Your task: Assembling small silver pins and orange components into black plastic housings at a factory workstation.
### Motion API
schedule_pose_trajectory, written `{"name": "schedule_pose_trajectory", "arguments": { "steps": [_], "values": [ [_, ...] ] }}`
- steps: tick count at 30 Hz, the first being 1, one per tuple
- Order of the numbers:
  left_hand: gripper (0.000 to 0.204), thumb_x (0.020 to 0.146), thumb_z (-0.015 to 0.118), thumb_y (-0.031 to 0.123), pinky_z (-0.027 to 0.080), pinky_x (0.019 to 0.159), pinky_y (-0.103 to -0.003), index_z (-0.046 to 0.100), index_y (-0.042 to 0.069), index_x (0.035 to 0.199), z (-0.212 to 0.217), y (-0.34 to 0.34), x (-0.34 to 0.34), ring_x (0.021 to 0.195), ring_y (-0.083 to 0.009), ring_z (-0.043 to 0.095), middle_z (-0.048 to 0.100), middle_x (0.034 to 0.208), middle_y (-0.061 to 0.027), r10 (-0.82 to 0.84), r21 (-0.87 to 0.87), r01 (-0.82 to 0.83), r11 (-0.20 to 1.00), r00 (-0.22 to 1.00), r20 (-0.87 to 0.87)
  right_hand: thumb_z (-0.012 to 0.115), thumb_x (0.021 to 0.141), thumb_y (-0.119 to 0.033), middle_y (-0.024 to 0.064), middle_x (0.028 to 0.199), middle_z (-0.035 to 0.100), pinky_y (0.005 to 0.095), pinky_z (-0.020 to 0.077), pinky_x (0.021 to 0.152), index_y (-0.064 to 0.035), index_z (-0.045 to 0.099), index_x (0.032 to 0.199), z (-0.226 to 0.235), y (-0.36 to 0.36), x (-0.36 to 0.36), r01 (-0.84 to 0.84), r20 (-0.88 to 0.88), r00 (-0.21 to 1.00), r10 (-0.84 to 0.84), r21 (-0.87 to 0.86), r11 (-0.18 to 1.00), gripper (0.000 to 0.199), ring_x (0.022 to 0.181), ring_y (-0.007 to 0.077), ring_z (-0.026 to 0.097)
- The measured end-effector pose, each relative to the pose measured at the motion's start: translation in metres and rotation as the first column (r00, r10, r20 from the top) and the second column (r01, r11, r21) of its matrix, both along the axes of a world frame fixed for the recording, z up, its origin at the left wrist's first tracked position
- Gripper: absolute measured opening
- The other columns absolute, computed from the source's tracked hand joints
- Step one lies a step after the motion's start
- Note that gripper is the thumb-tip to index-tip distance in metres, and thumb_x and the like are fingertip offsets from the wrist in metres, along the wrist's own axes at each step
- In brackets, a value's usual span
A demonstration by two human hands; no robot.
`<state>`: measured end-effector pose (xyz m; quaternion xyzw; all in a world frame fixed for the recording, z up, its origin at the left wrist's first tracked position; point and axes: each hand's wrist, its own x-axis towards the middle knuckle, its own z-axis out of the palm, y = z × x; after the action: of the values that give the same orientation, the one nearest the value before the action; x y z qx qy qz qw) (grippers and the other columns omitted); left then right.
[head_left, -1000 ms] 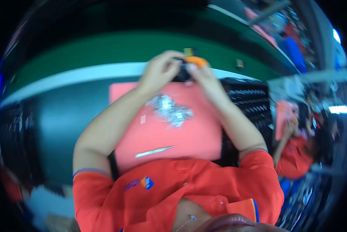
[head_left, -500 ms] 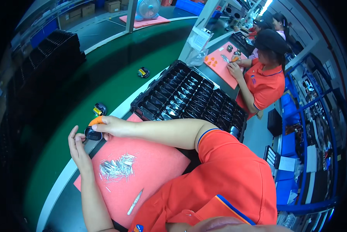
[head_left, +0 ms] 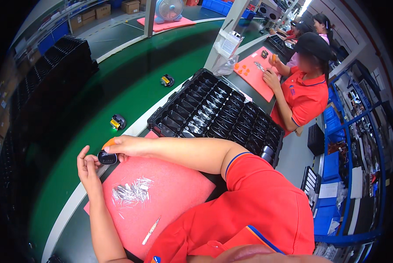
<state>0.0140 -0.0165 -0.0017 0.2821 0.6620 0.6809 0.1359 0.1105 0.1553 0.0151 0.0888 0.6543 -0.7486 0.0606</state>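
My right hand [head_left: 128, 147] reaches across to the far left side of the mat. It grips a small black rounded device [head_left: 107, 157] with a glossy face, and something orange [head_left: 110, 143] covers or lies along one of its fingers. Close by on the left is my left hand [head_left: 89, 170], its fingers apart and partly bent, the fingertips at the device's edge. Below both hands a pink mat [head_left: 179, 179] bears a loose heap of thin silvery strips [head_left: 133, 191]. Nearer to me on the mat lies a slim pale tweezer-like tool [head_left: 151, 230].
Black devices with yellow parts [head_left: 117, 122] [head_left: 166, 80] sit on the green conveyor belt [head_left: 74, 144]. A black compartment tray [head_left: 179, 103] stands beyond my right arm. A co-worker in red [head_left: 308, 90] sits at another pink mat [head_left: 247, 78]. Blue bins [head_left: 330, 168] line the right.
The device in my right hand has turned, showing more of its glossy face. Devices on the belt appear slightly farther right. The co-worker has raised a hand by something orange.
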Motion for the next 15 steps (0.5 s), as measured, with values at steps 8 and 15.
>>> {"name": "schedule_pose_trajectory", "arguments": {
  "steps": [8, 15],
  "values": [
    [0.030, 0.097, 0.047, 0.020, 0.033, 0.061, -0.017, 0.052, 0.002, 0.120, -0.0020, 0.0019, -0.0001, 0.066, -0.0028, 0.043, 0.052, 0.078, 0.0034, -0.003, 0.001, 0.003, 1.000, 0.999, 0.044, 0.052, 0.094, -0.036, -0.0007, 0.085, 0.058, 0.0216, 0.0412, 0.058, -0.0066, 0.057, 0.117, 0.0028, 0.0005, 0.0015, -0.046, 0.021, 0.999, 0.046, 0.015, 0.999, 0.038, 0.063, 0.0063, 0.051],
    [0.028, 0.097, 0.047, 0.020, 0.033, 0.061, -0.017, 0.055, 0.003, 0.117, -0.0014, 0.0008, 0.0005, 0.066, -0.0023, 0.042, 0.052, 0.078, 0.0044, -0.025, 0.006, 0.025, 1.000, 0.997, 0.072, 0.051, 0.093, -0.036, 0.0011, 0.081, 0.058, 0.0220, 0.0430, 0.053, -0.0056, 0.056, 0.110, -0.0030, 0.0020, -0.0015, -0.077, -0.013, 0.997, 0.077, 0.032, 0.997, 0.034, 0.061, 0.0079, 0.053]
  ]
}}
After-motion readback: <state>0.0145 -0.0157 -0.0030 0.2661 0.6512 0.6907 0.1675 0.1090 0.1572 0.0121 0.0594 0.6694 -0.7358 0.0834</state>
